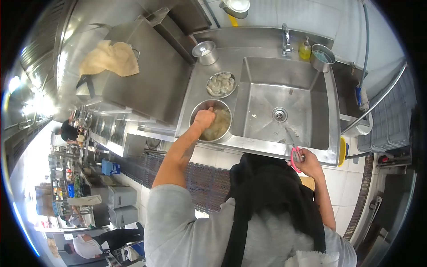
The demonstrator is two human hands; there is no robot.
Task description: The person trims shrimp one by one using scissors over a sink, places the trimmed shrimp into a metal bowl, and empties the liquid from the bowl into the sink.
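My left hand reaches over the rim into a round metal pot. Its fingers are curled together above cloudy, pale contents; whatever they pinch is hidden. In my right hand is a pair of scissors with pinkish-red handles. The blades point away from me over the near edge of the sink. Just beyond the pot, a smaller metal bowl holds pale, greyish pieces that look like shrimp.
A metal container stands at the counter's back left. Behind the sink are a tap, a yellow soap bottle and a metal pot. A beige cloth lies on the steel unit. Other people are at the far left.
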